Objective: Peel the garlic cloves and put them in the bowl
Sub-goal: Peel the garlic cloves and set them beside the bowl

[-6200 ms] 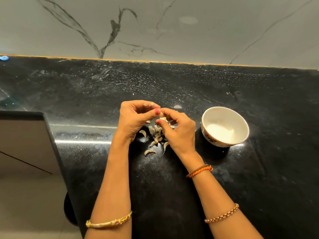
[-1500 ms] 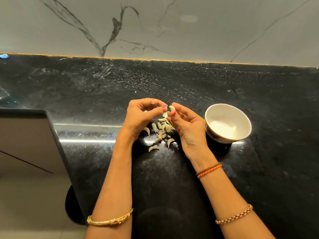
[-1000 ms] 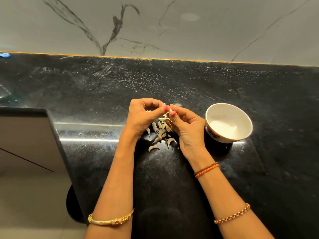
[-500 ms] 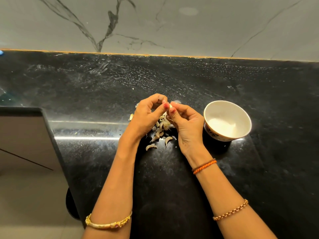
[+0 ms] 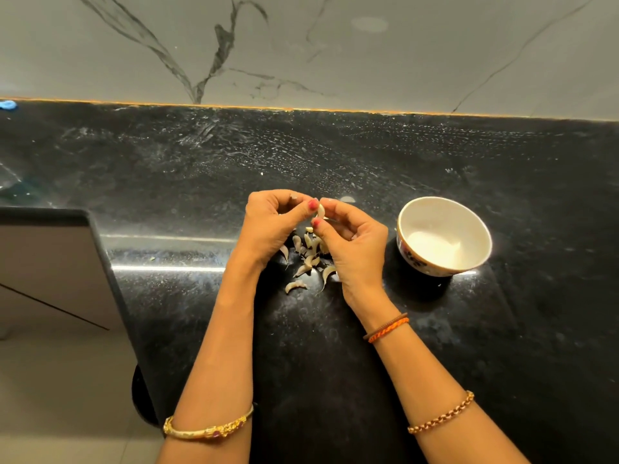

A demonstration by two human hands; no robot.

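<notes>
Most of the frame is our black speckled counter (image 5: 435, 169), running edge to edge, with a grey veined marble wall (image 5: 335, 51) across the top. Lower left we've got a pale floor and a grey cabinet front below the counter's edge.

Our two forearms come up from the bottom middle, a gold bangle (image 5: 207, 428) on the left, a chain bracelet (image 5: 442, 418) and an orange-and-brown thread band (image 5: 387, 328) on the right.

Right of centre sits the white bowl (image 5: 407, 229), patterned outside, upright on the counter, near our right hand but not touching it.

Left hand (image 5: 268, 229) and right hand (image 5: 355, 242) meet at mid-frame, raised a bit over the counter. Grip-wise: both are clamped on one garlic clove (image 5: 321, 211), pinched between the thumbs and fingertips of both hands.

Just under the hands, the garlic cloves (image 5: 306, 259) lie in a loose little pile on the counter, between our wrists, a few scattered toward the bottom.

Tiny blue thing (image 5: 7, 104) at the far left edge, can't tell what it is.
</notes>
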